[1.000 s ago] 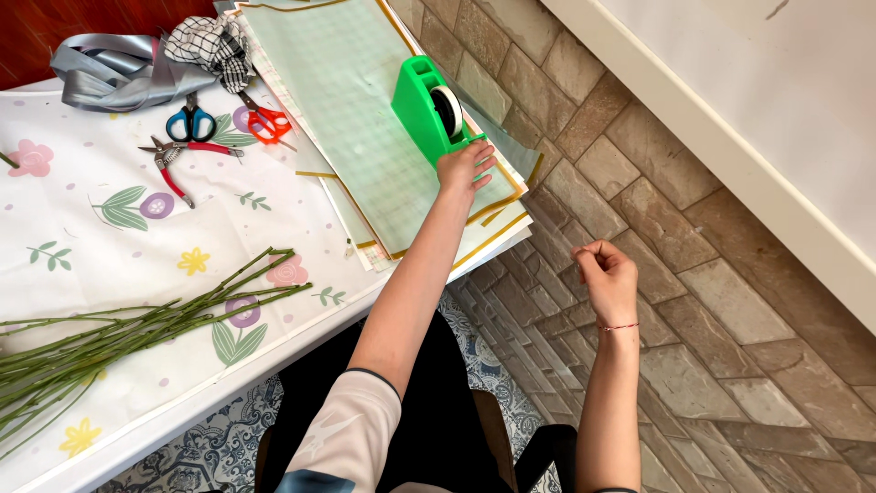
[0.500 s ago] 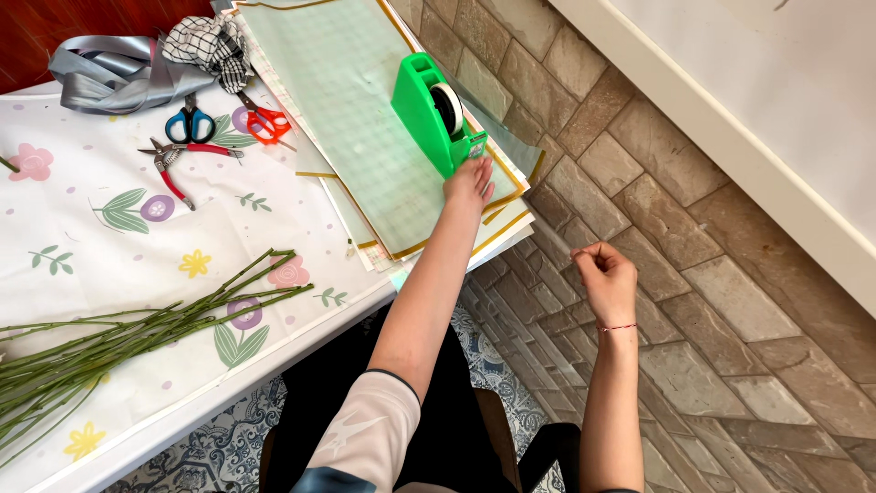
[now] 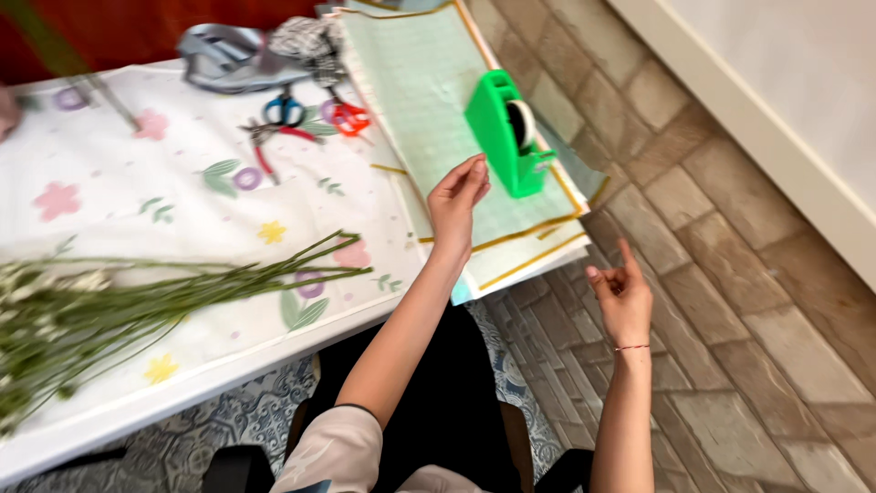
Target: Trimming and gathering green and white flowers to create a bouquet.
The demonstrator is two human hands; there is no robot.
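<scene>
Left hand (image 3: 459,196) open, empty, just beside green tape dispenser (image 3: 505,132), centre frame. Right hand (image 3: 622,297) loosely open, grip released, lower right off tabletop (image 3: 182,228).

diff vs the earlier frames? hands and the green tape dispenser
The left hand has pulled back off the green tape dispenser and now hangs just short of it, fingers loose, holding nothing. The right hand has opened from a loose fist, palm up, over the brick floor. The dispenser, paper sheets, scissors and green stems stayed put.
</scene>
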